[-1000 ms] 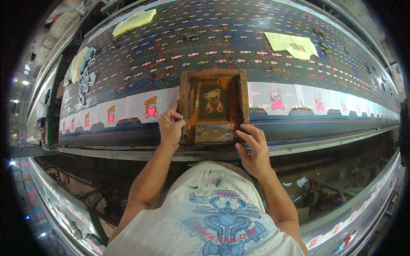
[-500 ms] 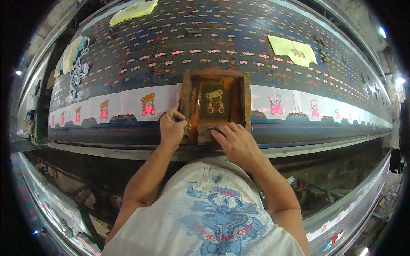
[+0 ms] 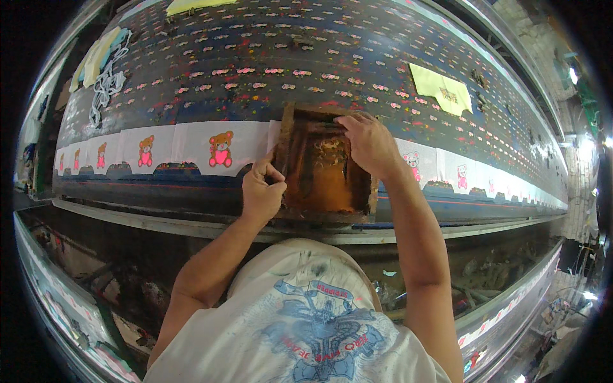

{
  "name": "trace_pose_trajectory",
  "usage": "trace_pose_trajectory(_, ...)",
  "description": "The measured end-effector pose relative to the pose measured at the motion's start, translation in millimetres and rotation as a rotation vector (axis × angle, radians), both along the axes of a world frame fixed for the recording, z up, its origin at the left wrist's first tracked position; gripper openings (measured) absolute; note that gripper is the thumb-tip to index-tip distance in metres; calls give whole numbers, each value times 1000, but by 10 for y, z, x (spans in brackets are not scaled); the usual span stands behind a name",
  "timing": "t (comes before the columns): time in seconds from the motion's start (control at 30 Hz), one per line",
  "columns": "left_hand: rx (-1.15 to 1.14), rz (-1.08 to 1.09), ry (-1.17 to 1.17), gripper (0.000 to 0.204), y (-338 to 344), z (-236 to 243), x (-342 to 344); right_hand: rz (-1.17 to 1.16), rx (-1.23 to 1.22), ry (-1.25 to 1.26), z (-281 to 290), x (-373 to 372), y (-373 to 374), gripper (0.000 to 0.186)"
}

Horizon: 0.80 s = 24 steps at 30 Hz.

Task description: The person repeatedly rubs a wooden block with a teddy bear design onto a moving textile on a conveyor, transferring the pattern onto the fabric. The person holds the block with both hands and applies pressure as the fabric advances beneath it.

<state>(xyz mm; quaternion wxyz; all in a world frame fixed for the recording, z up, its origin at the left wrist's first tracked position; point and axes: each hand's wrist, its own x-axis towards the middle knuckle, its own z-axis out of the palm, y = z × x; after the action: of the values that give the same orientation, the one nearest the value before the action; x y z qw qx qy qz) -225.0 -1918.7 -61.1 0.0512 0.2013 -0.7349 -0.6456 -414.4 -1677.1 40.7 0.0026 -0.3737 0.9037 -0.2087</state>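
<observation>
A wooden screen-printing frame, stained orange-brown inside, lies over a row of white fabric panels printed with teddy bears. My left hand has its fingers closed on the frame's left side near the bottom corner. My right hand grips a dark squeegee blade at the top inside edge of the frame, its forearm crossing the lower right part. The bear stencil inside shows only faintly through the ink.
The long dark printing table carries rows of small printed marks. Yellow fabric pieces lie at right and far back, with pale cords at left. A metal rail runs along the near edge; parallel tables flank me.
My right hand has gone from beside the frame to its near end, then up to the far end with the squeegee. Orange-brown ink now covers much of the stencil. My left hand stays at the left side.
</observation>
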Motion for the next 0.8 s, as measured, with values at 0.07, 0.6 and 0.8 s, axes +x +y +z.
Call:
trace_pose_trajectory(0.07, -23, 12, 85, 74, 12, -51, 2, 34, -4, 47, -45, 5, 2, 45)
trace_pose_trajectory(0.6, -54, 6, 57, 81, 28, -49, -28, 24, 70, 5, 57, 1586, 204, 49)
trace_pose_trajectory(0.8, -170, -9, 124, 82, -4, -120, -83, -9, 25, -134, 105, 1826, 266, 54)
